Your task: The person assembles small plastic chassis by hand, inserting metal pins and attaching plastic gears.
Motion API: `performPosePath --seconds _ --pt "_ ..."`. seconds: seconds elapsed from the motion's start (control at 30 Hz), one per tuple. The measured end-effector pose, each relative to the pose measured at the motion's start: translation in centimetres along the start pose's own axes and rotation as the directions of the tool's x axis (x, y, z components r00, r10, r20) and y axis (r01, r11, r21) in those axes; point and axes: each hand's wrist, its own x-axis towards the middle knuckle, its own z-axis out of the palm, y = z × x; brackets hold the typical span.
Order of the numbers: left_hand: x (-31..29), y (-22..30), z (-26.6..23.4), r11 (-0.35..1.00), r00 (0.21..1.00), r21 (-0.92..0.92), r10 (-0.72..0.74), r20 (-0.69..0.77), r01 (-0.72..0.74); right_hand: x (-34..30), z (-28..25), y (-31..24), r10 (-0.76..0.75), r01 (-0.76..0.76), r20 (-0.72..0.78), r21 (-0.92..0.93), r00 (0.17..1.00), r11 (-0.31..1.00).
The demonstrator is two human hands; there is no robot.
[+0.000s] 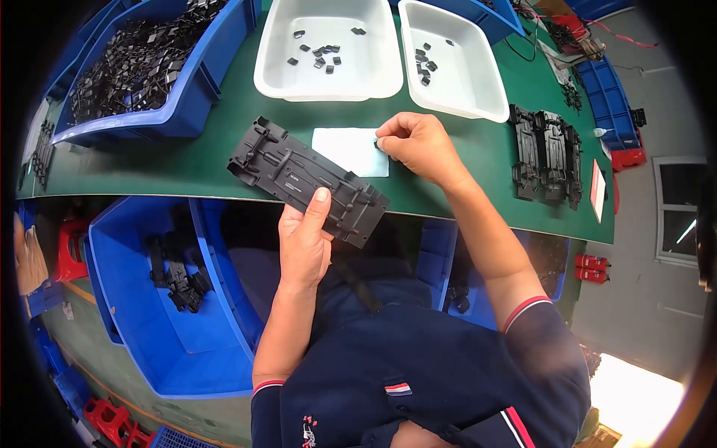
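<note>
A long black plastic car chassis [299, 175] lies tilted in my left hand [305, 246], whose thumb presses on its upper face near the right end. Just right of it, my right hand [424, 145] pinches a small dark piece [376, 143] between thumb and fingertips. The fingers hide most of that piece, so its exact kind cannot be made out. Those fingertips are over the right part of a white sheet [340, 145] on the green table [224, 160]. The chassis overlaps the sheet's lower left side and reaches past the table's front edge.
Two white trays [314, 84] with small black pieces stand at the back. At the back left is a blue bin [190, 112] heaped with black parts. Several black chassis [549, 157] lie at the right. Below the table edge, a blue bin [187, 358] holds black parts.
</note>
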Motion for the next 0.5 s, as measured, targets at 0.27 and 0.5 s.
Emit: performPosePath --seconds 0.27,0.5 --pt "0.2 -0.4 -0.5 1.0 1.0 -0.015 -0.005 0.011 0.005 -1.5 -0.5 -1.3 -0.035 0.03 -0.043 -0.113 0.998 0.993" --pt "0.2 -0.4 -0.7 1.0 1.0 0.022 0.004 0.01 -0.004 -8.0 -0.6 -3.0 -0.425 0.425 -0.181 -0.037 0.887 0.904"
